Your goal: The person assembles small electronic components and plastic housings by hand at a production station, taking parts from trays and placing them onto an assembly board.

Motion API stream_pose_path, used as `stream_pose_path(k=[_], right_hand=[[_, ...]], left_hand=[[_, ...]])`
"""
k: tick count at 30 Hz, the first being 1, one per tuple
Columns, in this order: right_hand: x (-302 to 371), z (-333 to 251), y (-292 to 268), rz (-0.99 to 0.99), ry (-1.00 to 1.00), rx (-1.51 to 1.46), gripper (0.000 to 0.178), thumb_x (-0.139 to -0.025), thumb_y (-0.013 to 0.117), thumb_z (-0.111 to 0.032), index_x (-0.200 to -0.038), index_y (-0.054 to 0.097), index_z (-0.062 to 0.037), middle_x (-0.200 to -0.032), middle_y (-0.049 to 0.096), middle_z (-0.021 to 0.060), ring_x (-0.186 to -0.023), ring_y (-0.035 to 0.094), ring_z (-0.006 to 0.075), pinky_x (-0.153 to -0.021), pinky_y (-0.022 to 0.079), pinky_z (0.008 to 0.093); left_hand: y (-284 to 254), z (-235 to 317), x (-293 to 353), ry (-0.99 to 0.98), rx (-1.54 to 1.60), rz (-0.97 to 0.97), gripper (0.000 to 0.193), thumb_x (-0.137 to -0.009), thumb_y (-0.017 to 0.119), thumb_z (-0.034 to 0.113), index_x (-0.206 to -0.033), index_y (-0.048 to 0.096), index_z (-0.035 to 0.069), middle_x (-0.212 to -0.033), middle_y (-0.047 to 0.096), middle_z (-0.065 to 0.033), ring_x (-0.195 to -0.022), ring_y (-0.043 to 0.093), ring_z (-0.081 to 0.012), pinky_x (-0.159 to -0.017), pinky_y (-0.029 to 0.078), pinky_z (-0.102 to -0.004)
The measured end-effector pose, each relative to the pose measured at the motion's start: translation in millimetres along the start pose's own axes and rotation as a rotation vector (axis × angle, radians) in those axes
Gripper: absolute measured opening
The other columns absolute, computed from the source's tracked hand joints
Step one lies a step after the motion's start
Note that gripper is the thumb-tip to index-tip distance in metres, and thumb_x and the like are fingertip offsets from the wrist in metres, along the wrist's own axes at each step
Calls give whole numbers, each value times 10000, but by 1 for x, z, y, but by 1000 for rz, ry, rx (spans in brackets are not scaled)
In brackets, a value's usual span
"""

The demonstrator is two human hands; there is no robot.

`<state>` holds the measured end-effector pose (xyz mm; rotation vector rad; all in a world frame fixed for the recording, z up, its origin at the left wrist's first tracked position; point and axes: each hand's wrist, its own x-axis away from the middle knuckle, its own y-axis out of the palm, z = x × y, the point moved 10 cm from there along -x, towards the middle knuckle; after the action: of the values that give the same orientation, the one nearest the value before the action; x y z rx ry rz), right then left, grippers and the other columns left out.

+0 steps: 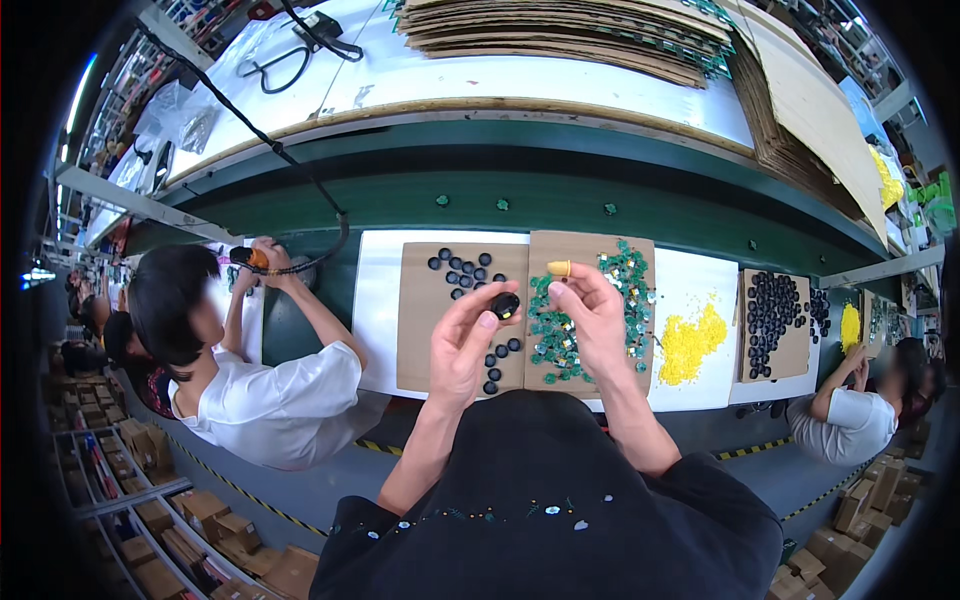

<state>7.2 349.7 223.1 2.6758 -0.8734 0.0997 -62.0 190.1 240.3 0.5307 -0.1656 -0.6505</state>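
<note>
My left hand (462,345) is closed around the edge of a round black plastic part (506,305). A small yellow spot shows on the part's face. To the right, at about the same height, is my right hand (592,315). A yellow finger cot (559,268) covers one of its fingertips, and a small gap separates that finger from the thumb. I see nothing between them. Below my hands, more round black parts (483,259) lie on the left cardboard sheet (425,340). Small green circuit boards (624,285) are spread over the right cardboard sheet (590,248).
A heap of small yellow pieces (692,345) lies right of the boards. Farther right, another cardboard holds rows of black parts (775,310). Behind runs a green conveyor belt (400,205) carrying a few boards. Co-workers sit to the left (270,390) and far right (850,425).
</note>
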Motion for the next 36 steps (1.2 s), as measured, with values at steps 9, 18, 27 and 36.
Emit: stream_pose_path(k=[9,18,27,36], right_hand=[[31,-43,31,10,-314,242,115,-878,693,-55,-988,697,-24,-1038,581,46,-839,490,110,-718,392,227],[35,-24,36,17,-118,-29,116,-885,676,-3,-1000,681,10,-1127,525,67,-920,504,127,-805,428,235],[41,-46,34,-15,-457,289,95,-842,725,-41,-931,715,-8,-1094,561,61,-948,507,171,-814,408,269],[35,-36,35,-125,-361,169,87,-826,719,-22,-909,704,2,-1081,578,70,-916,515,191,-824,415,290]], left_hand=[[20,14,6,38,-54,-31,411,-945,553,-26,-1355,536,-23,-1382,569,-197,-1172,598,-229,-1023,480,-333],[18,20,8,98,-119,11,444,-899,602,-97,-1332,576,-5,-1348,605,-178,-1133,626,-200,-976,531,-285],[15,24,6,121,-162,12,435,-865,641,-133,-1285,611,-24,-1326,621,-183,-1078,654,-195,-939,553,-266],[15,21,5,94,-174,24,431,-871,656,-113,-1291,602,-35,-1252,661,-179,-1019,683,-204,-915,570,-279]])
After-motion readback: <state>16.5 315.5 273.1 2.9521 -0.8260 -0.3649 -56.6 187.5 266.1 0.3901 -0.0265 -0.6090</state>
